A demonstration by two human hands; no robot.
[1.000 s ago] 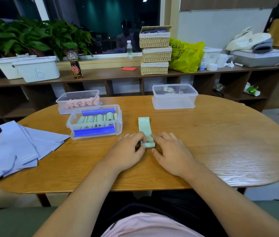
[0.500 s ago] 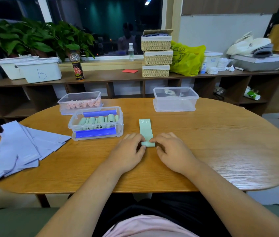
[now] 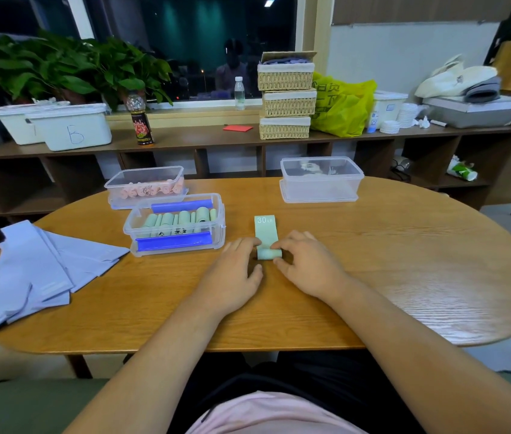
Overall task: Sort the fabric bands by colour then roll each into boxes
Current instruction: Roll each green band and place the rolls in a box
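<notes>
Evidently the rolling step was in hand: the band (image 3: 266, 228) lay on the counter (image 3: 373, 261) straight ahead. Its near end was wound into a small roll and its far end, marked 30 LB, lay flat and pointed away. The right hand (image 3: 305, 267) pinched the roll's right end, forefinger over the top and thumb at the near side, so its fingers (image 3: 282, 244) were clamped on the band. The left hand (image 3: 237, 270) lay at the roll's left end with its fingers (image 3: 244, 244) fairly straight and thumb apart from them. I judged it was steadying the band, not gripping it. Only a short flat length was left, so I took this band for more than half rolled. The next move called for both hands to push the roll away over the flat tail, evenly so the edges lined up. After that I would need to pinch it closed and carry it left to the green box (image 3: 220, 227), near the left hand, where rolls of that colour stood. The purple bands (image 3: 38, 270) lay flat at far left, unrolled.
</notes>
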